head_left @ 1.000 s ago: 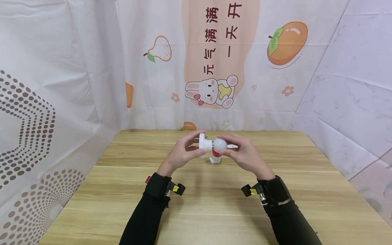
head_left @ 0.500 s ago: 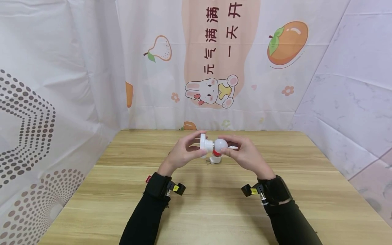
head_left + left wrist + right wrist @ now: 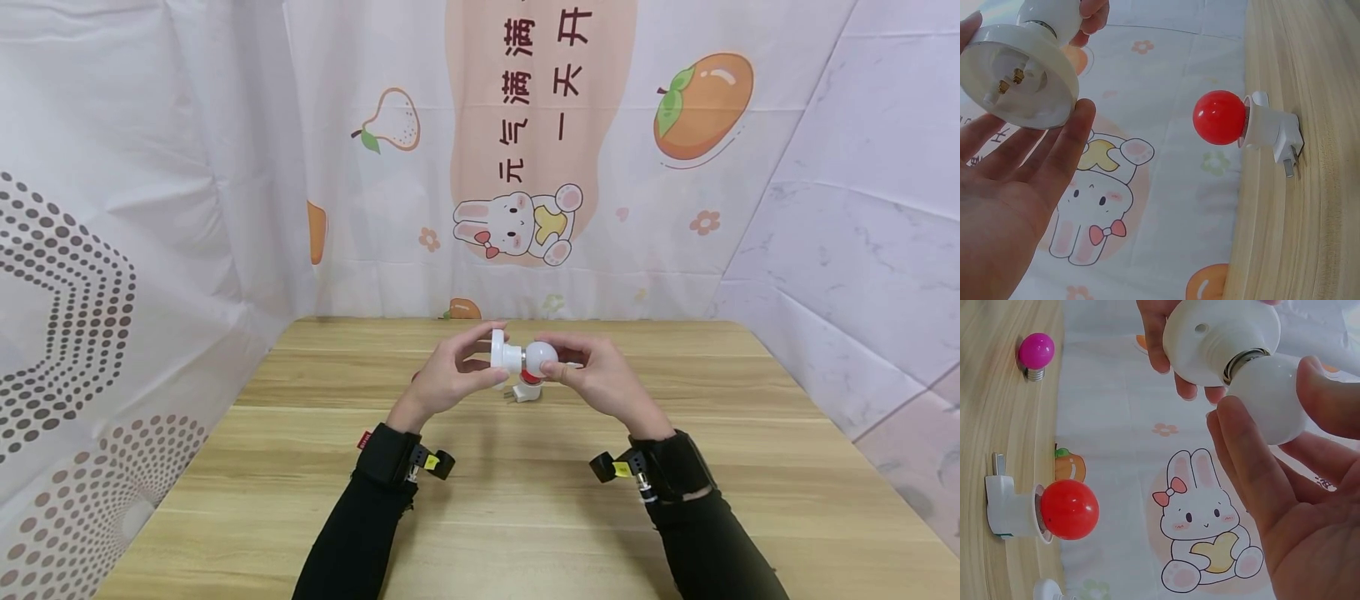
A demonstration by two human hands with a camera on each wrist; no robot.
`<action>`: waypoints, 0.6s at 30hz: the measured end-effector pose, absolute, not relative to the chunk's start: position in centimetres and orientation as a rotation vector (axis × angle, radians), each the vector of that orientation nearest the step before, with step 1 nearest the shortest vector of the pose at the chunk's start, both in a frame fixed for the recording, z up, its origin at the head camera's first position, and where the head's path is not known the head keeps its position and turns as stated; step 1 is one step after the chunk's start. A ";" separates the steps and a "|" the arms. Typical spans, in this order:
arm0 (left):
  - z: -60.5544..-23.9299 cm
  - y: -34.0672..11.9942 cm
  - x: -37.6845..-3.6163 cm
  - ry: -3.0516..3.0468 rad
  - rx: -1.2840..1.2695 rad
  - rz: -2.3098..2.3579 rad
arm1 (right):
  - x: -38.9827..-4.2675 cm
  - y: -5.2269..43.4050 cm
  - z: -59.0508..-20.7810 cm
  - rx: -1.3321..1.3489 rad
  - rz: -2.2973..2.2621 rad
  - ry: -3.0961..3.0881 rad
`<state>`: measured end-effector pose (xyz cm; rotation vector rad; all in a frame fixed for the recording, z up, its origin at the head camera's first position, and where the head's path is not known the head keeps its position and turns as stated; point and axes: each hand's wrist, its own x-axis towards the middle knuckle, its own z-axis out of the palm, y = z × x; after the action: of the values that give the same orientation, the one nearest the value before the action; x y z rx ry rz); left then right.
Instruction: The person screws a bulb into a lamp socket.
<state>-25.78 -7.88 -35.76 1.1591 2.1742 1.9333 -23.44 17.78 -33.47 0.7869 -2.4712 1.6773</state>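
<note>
Above the table's middle, my left hand [image 3: 491, 354] grips a white lamp socket [image 3: 501, 353] by its round base [image 3: 1019, 75], fingers curled round the rim. A white bulb [image 3: 540, 357] sits with its metal thread in the socket's mouth [image 3: 1219, 340]. My right hand [image 3: 558, 358] pinches that white bulb [image 3: 1269, 394] between thumb and fingers. Just beneath the hands a red bulb [image 3: 1219, 117] sits in a white plug adapter [image 3: 1269, 131], which lies on its side on the wooden table [image 3: 525, 500]; the red bulb [image 3: 529, 379] is partly hidden in the head view.
A magenta bulb [image 3: 1036, 353] lies loose on the table behind my left hand. Another small white part [image 3: 1047, 590] shows at the right wrist view's lower edge. Printed cloth walls [image 3: 225, 208] close in the table at the back and on both sides.
My right hand's fingers have shifted a little round the white bulb. The socket and bulb stay at almost the same spot between the hands.
</note>
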 end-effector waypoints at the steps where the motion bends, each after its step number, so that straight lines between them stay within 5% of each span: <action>1: -35.8 -7.9 -25.8 2.176 1.157 1.932 | -23.4 17.8 -33.5 0.788 1.681 -2.469; 18: -35.5 -8.0 -25.6 2.126 1.122 1.970 | -23.4 17.8 -33.4 0.769 1.658 -2.454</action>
<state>-25.61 -7.96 -35.49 1.1220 2.1262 1.9698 -23.35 17.76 -33.44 0.7693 -2.4545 1.6576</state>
